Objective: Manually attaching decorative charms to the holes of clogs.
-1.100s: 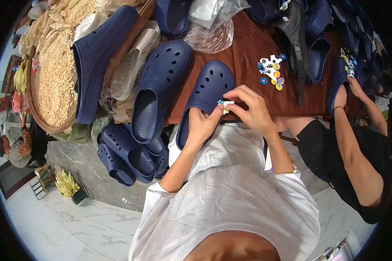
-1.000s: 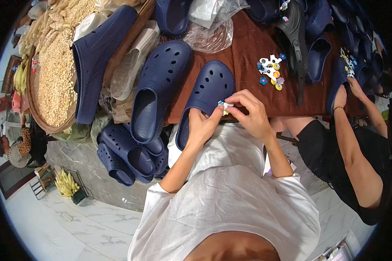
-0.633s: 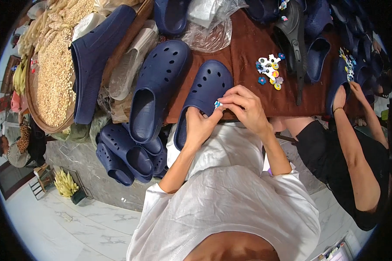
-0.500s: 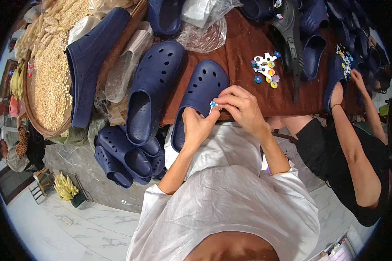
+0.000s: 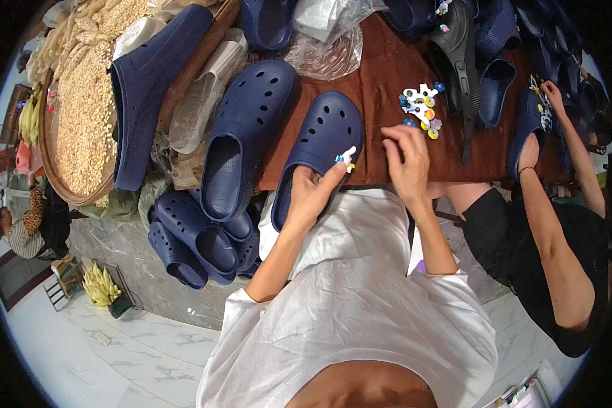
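Observation:
A navy clog [image 5: 325,126] with round holes in its toe lies at the table's near edge. My left hand [image 5: 313,194] grips it, fingers inside the opening and thumb on the side of the upper. By the thumb tip sits a small white, blue and yellow shoe charm [image 5: 346,159] on the clog's right side. My right hand [image 5: 409,160] is off the clog, to its right, with fingers loosely bent and apart and nothing visible in them. Just beyond it lies a pile of colourful shoe charms [image 5: 428,102] on the brown cloth. Another navy clog [image 5: 255,115] lies to the left.
A round tray [image 5: 64,194] of pale kernels stands far left, with an upright navy clog [image 5: 160,88] before it. Clear plastic bags [image 5: 330,54] lie at the back. A black strap-like clog part [image 5: 457,68] stands right. A co-worker's hand [image 5: 554,95] works at a clog with charms [image 5: 544,115].
My right hand has left the charm and moved right, toward the charm pile. The charm, pinched between both hands before, now rests against the clog's side by my left thumb.

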### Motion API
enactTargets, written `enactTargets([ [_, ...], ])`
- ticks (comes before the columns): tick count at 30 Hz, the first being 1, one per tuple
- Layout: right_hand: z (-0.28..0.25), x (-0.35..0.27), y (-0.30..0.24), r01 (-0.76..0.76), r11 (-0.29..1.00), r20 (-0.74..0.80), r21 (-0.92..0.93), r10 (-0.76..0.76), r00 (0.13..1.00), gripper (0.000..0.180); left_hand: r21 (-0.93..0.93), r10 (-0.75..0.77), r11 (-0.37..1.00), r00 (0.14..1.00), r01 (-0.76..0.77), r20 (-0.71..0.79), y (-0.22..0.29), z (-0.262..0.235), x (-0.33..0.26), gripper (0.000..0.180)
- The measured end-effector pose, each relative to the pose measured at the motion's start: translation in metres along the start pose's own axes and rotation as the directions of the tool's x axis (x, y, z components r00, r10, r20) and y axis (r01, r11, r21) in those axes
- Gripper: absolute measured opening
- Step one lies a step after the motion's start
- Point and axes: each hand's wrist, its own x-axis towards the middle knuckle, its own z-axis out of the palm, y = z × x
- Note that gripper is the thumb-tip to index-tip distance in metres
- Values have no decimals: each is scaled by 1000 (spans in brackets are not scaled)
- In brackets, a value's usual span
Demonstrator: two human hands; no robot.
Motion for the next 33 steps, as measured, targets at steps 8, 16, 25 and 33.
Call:
enactTargets([
  [8,2,14,42,28,949,-52,-313,-47,998,21,-507,-220,828,971,237,96,3,-1,12,38],
  [16,-1,21,4,-87,989,20,122,85,996,12,-586,-212,757,957,289,198,-26,-11,28,24],
  [25,26,24,-37,139,945,-72,297,-123,990,14,-648,-162,703,953,293,255,-37,-15,24,35],
  [33,23,11,-43,113,932,7,344,-123,992,20,-635,-232,706,950,312,210,-26,-16,12,32],
])
